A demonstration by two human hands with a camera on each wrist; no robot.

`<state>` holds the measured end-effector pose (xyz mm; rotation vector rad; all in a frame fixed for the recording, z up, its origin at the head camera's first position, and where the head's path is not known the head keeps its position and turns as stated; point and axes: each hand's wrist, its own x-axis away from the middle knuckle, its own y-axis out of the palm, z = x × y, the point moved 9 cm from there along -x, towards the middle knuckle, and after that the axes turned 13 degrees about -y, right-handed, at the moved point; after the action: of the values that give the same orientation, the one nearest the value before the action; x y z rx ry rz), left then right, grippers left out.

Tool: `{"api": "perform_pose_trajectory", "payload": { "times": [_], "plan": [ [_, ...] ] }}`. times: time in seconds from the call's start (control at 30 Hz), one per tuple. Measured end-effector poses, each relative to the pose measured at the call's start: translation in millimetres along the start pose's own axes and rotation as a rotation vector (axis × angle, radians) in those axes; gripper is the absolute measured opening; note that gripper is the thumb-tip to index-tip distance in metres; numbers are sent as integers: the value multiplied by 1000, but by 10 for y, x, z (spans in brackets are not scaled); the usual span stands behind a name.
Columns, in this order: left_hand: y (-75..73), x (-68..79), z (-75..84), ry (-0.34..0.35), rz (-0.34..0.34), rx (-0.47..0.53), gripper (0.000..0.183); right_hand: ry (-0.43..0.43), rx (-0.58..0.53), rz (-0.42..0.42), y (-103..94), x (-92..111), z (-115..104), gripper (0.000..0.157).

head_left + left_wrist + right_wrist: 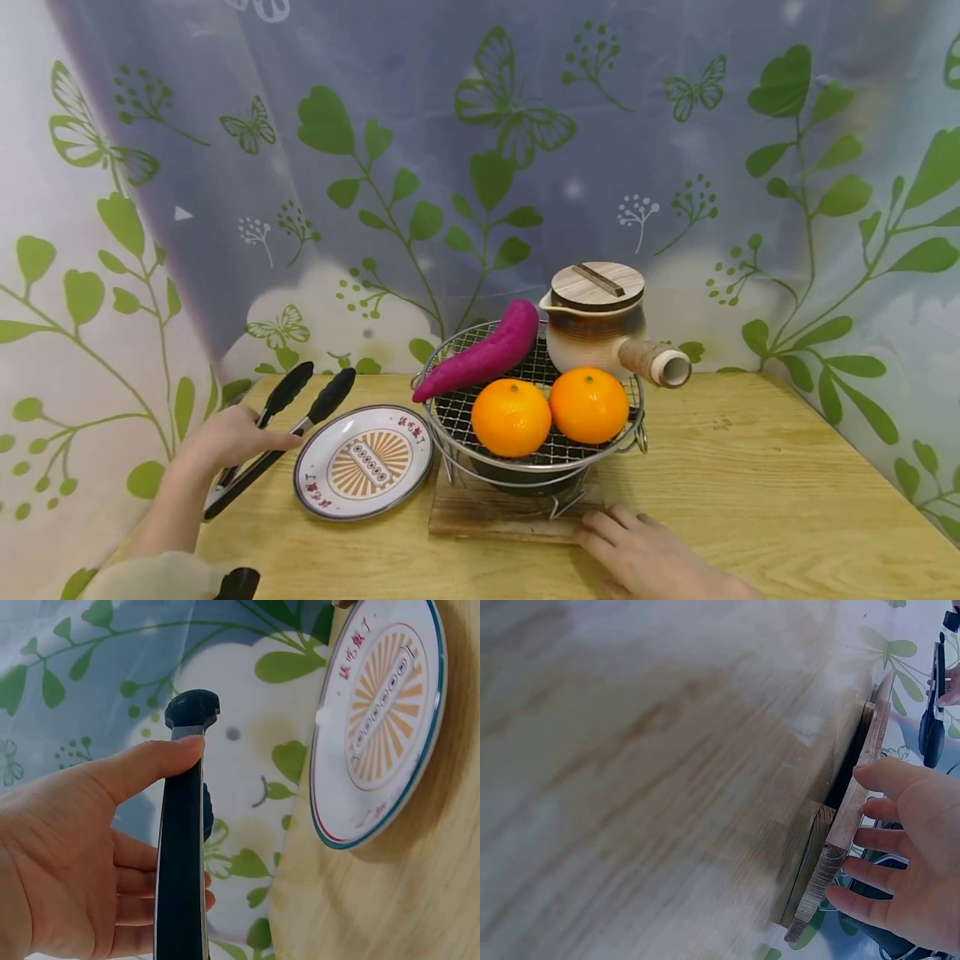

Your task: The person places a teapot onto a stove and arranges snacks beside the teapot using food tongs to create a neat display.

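Observation:
My left hand (231, 439) grips a pair of black and silver tongs (255, 477) at the left side of the table. In the left wrist view the thumb presses one arm of the tongs (180, 862), with the other fingers behind it. The tongs' two black tips are spread apart, to the left of a white patterned plate (371, 500). My right hand (645, 552) rests at the front right corner of a wooden board (502, 527) under a round wire grill (446, 429). In the right wrist view its fingers (881, 840) are extended along the board's edge.
On the grill lie a purple sweet potato (487, 354), a left orange (512, 418) and a right orange (590, 406). Behind them stands a teapot (592, 333) with a wooden lid, its side handle pointing right. A patterned curtain (405, 250) hangs behind the table.

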<state>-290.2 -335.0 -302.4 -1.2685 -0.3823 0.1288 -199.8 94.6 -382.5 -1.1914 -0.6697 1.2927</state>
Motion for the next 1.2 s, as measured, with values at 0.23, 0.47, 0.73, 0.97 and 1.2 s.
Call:
{"api": "perform_pose_trajectory", "payload": {
  "times": [0.23,0.47,0.73,0.97,1.2],
  "plan": [
    [55,-113,-106,-24,15,-9,106,15,5,4,-9,3,6,53],
    [112,-230,-247,-94,51,-28,117,-1,26,29,-49,-11,9,57],
    [198,-322,-489,-224,56,-12,123,-27,64,65,-78,-17,-36,53],
    [303,-402,-565,-229,51,-23,115,-32,89,77,-95,-20,-50,54],
    [369,-463,-642,-243,65,14,111,-32,97,75,-91,-19,-51,55]
  ]
}}
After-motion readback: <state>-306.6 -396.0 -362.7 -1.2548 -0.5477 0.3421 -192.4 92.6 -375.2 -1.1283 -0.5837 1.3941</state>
